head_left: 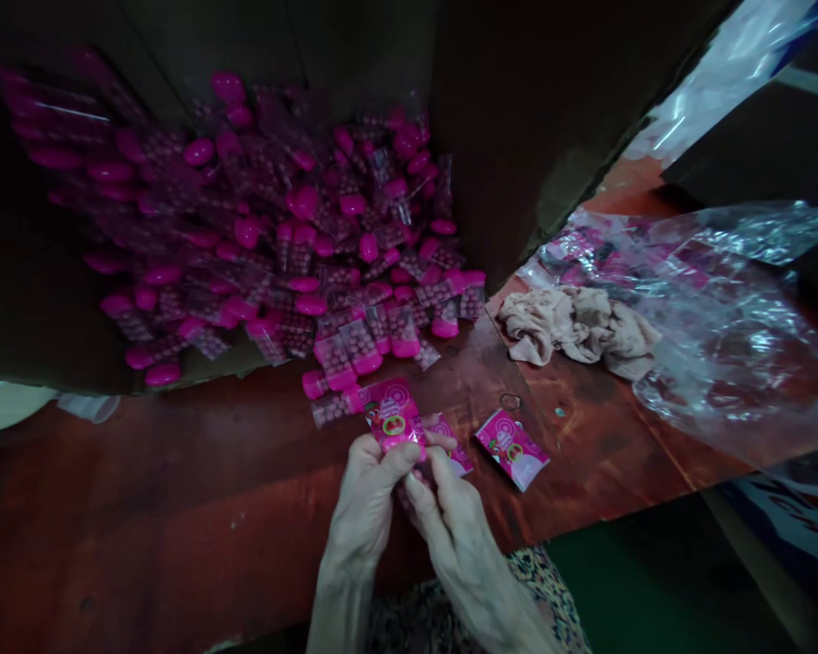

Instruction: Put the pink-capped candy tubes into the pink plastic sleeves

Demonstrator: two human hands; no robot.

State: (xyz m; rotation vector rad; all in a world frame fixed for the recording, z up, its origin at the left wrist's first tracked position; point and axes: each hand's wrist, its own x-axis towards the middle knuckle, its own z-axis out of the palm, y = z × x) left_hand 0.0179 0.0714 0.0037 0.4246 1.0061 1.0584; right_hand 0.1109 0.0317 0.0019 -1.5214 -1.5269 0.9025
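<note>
Near the front edge of the red table, my left hand [368, 495] and my right hand [446, 500] meet around a pink printed packet [394, 413]. Both thumbs and fingers press on its lower end, where a pink cap and small balls partly show. Just beyond lies a clear container of pink balls [332, 409]. Two more printed packets rest to the right, one [455, 450] partly behind my right fingers and one [513, 448] farther off. A large pile of pink-capped containers [300, 263] fills the open cardboard box ahead.
The dark cardboard box [518, 118] stands at the back of the red table [143, 509]. To its right lie a crumpled cloth [579, 327] and a clear plastic bag [736, 336]. A rubber band [510, 401] is near the packets.
</note>
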